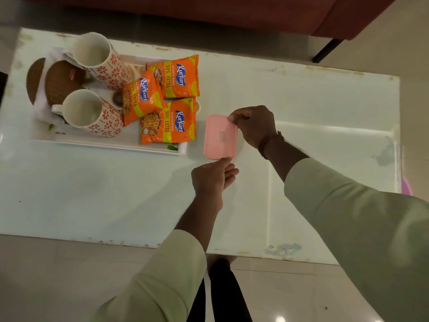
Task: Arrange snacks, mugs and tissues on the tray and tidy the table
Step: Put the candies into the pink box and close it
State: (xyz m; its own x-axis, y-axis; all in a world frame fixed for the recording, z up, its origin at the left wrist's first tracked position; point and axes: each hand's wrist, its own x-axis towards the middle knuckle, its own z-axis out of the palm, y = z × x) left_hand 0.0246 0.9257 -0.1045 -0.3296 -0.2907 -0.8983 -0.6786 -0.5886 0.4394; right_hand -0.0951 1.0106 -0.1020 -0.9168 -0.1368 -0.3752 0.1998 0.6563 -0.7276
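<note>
Right hand (253,126) pinches the flat pink plastic box (220,138) between both hands, open left hand (212,175) touches its edge; best lifted level.

head cam | faces forward and steeply down | close above the table (92,194) | one view only

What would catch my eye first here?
Three bright orange Kurkure packets lie on the white tray at left, beside two flowered mugs. Just right of the tray, the right hand pinches the far corner of a pink box while the left hand touches its near edge.
</note>
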